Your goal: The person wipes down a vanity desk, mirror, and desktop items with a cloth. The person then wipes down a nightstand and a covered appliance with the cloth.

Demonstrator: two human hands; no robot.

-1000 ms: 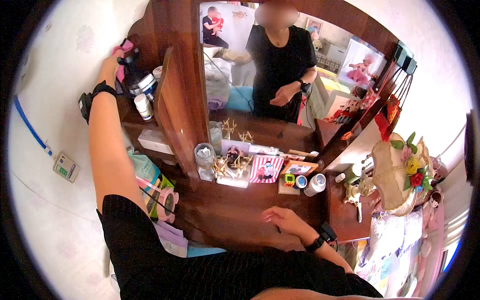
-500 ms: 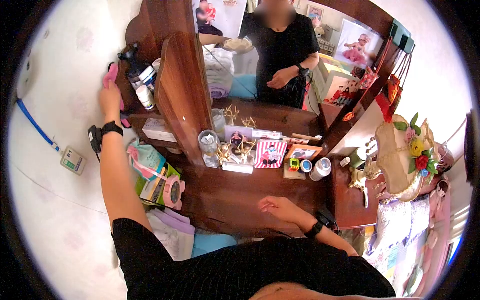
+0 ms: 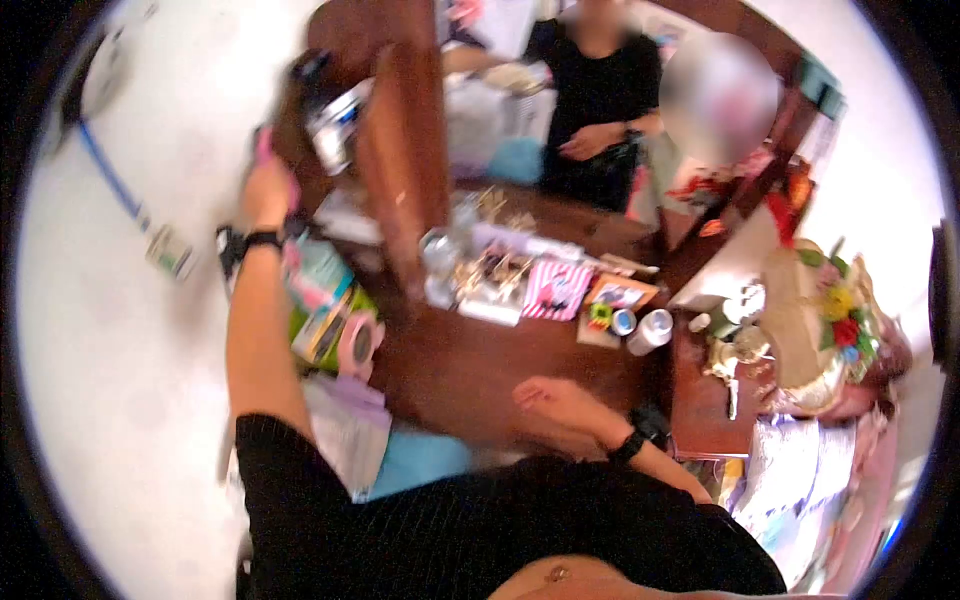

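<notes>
Left hand around pink cloth, right half-open

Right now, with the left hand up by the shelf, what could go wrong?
The left hand has the pink cloth close to the shelf bottles; an inward swipe might tip one. The teal package sits just below that wrist, so a dropping forearm could knock it. The view is blurred, so how firm the grip is can't be told; the cloth might slip.
</notes>
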